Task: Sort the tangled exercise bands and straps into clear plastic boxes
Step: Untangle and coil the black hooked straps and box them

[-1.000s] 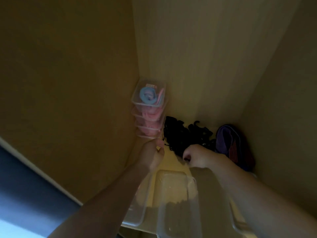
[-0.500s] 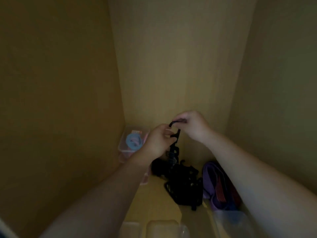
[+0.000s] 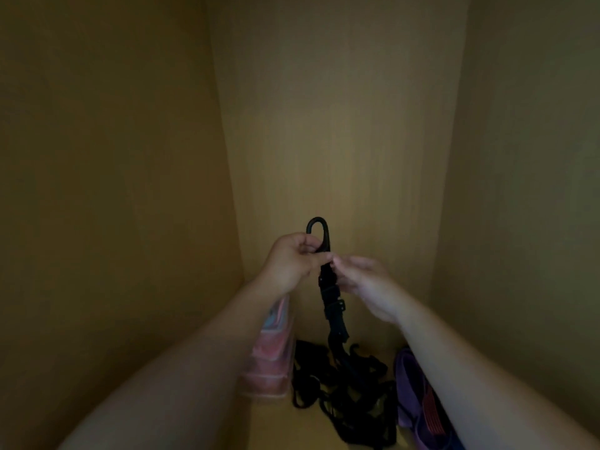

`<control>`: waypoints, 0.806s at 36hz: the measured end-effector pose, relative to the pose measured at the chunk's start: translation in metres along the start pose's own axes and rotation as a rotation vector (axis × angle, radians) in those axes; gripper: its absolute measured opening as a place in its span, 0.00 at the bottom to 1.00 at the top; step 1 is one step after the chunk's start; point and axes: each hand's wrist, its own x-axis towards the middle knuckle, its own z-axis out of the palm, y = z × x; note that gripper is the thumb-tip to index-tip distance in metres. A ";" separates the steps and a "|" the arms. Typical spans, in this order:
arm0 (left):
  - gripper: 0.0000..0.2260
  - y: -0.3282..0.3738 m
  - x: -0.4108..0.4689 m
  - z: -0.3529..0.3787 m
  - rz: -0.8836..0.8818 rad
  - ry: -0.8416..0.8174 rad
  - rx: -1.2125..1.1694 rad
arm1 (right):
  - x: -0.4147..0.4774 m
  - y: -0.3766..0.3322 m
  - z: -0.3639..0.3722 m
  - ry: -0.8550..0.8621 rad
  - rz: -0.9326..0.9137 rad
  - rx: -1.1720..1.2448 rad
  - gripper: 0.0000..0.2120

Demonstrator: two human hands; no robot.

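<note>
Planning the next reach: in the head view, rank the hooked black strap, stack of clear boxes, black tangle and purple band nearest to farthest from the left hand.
1. hooked black strap, gripped in the left hand.
2. stack of clear boxes, below its wrist.
3. black tangle, lower middle.
4. purple band, far right.

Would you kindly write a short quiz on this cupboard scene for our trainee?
1. True or false: the black strap hangs clear of the black tangle below it.
2. What lies right of the tangle? A) a purple band B) a green towel C) a white bottle
3. Which hand has its grip on the strap just under the hook?
Key: 1 false, it runs down into the tangle; 2 A; 3 the left hand.
</note>
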 end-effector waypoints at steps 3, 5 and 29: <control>0.10 0.005 0.002 -0.005 -0.018 0.002 -0.037 | 0.003 0.005 0.003 0.008 -0.039 -0.033 0.08; 0.10 0.009 0.002 -0.008 -0.017 -0.045 -0.087 | 0.006 0.005 0.004 0.042 -0.060 -0.094 0.07; 0.16 0.079 0.013 -0.036 0.077 0.118 -0.073 | 0.034 -0.068 -0.024 0.009 -0.200 -0.222 0.17</control>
